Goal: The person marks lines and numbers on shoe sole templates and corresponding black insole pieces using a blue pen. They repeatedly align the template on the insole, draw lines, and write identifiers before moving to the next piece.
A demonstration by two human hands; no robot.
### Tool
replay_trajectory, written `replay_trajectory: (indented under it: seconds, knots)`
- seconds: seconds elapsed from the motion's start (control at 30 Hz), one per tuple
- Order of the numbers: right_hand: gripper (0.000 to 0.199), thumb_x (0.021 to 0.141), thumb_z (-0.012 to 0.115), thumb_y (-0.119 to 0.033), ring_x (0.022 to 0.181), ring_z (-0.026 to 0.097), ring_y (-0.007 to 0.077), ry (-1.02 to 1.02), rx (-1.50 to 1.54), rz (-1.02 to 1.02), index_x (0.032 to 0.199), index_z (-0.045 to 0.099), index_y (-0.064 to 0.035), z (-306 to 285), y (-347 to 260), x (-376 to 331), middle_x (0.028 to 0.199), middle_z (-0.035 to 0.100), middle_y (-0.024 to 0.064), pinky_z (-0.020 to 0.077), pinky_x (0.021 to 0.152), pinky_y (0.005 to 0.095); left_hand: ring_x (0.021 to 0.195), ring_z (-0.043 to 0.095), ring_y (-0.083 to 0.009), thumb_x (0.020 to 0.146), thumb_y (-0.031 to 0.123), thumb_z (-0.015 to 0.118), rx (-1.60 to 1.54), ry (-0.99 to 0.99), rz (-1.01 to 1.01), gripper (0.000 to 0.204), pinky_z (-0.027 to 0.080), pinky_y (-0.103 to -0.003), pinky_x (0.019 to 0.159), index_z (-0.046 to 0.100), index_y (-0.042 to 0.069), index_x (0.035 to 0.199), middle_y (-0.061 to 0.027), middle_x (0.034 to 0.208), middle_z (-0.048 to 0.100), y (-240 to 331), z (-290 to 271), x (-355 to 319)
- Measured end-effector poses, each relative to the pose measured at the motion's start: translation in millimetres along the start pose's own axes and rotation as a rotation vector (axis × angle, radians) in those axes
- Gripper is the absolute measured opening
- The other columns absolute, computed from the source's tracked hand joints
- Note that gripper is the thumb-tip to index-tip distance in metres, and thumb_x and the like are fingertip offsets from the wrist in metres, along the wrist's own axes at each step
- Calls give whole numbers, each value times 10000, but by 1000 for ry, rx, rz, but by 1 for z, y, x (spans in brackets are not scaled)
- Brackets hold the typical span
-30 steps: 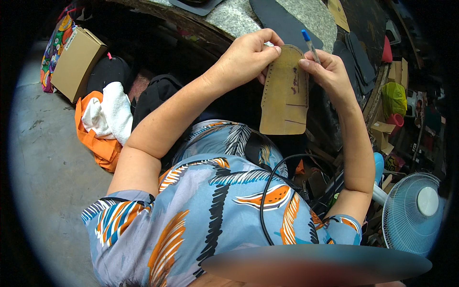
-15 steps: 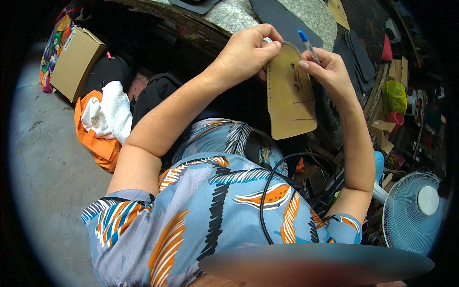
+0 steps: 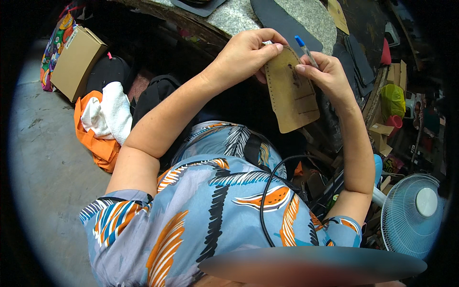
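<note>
Between my hands hangs a flat tan template with a rounded top, small holes along its left edge and dark marks on its face. My left hand pinches its top left corner between thumb and fingers. A pen with a blue cap end sticks up from my right hand, whose thumb and fingers also close on the template's right edge. Just beyond lies a dark grey sole-shaped sheet on a speckled stone slab.
More dark sheets lie right of the slab. A white fan stands at lower right. On the left are a cardboard box, an orange cloth and a white towel. A black cable runs across my shirt.
The template has tilted, its lower end swinging slightly up and to the right. Both hands have shifted a little lower in the picture, still holding it.
</note>
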State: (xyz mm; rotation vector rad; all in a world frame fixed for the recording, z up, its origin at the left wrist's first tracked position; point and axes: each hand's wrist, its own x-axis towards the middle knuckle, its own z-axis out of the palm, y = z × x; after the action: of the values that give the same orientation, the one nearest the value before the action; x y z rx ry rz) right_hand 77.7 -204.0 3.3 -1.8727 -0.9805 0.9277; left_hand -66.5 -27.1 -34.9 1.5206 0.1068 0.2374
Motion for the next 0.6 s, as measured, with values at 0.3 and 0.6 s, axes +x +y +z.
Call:
replay_trajectory:
  seconds: [0.3,0.6]
  knots:
    - [208,856,712,-256,638,469,22,42,-9,-7,839,669,-52,3,-5,-3,687,550,-67,372,575,202,669,677,-144,967,180,503,100,58,-5,211,574,-241,509,558,-14,1030,-92,792,643,-3,-2,-1]
    - [188,841,731,-233,653,516,34,4,-17,11,852,684,-52,1,-7,1,704,590,-50,412,614,205,691,678,-143,973,200,486,-46,31,-62,225,573,-232,522,548,-2,1052,-104,847,645,-5,-20,-8]
